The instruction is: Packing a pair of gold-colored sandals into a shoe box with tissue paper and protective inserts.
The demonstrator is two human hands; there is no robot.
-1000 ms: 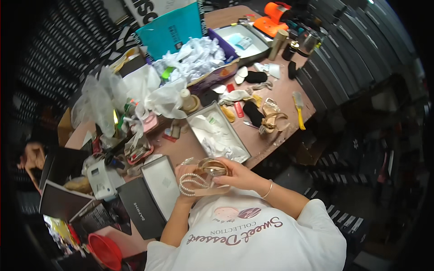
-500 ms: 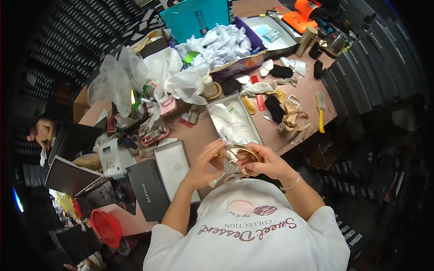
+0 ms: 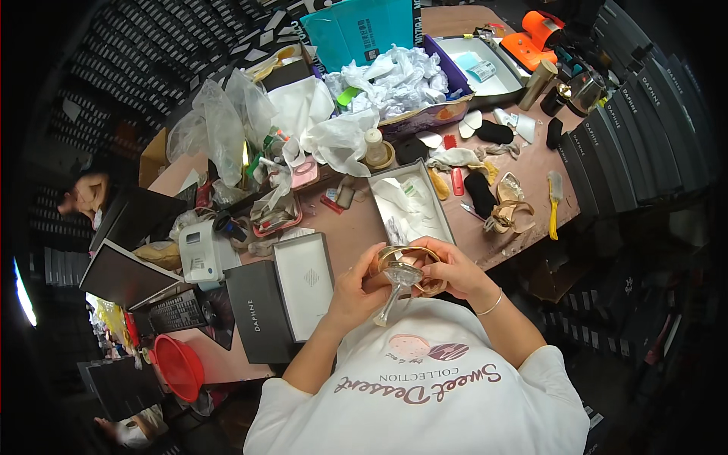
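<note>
Close in front of my shirt, both hands are closed on a gold high-heeled sandal [image 3: 402, 276] with a clear heel. My left hand [image 3: 359, 282] grips its left side, and the heel hangs down toward me near that hand. On the other side, my right hand [image 3: 459, 274] has its fingers curled at the gold straps; some fingertips are hidden inside the shoe. Just beyond my hands lies an open shoe box [image 3: 440, 203] with white tissue paper [image 3: 409, 205] in it. A similar sandal [image 3: 511, 211] rests on the table to the right.
An open dark box [image 3: 311, 292] and a dark lid [image 3: 259, 322] lie left of my hands. A yellow-handled brush [image 3: 554, 205] is near the right edge. Stacked shoe boxes [image 3: 652, 129] rise at right. A label printer [image 3: 203, 254] and a red basin [image 3: 179, 368] stand left.
The sandal has turned in my hands, so its clear heel points more toward me. The whole view has shifted, with the table's things appearing farther right.
</note>
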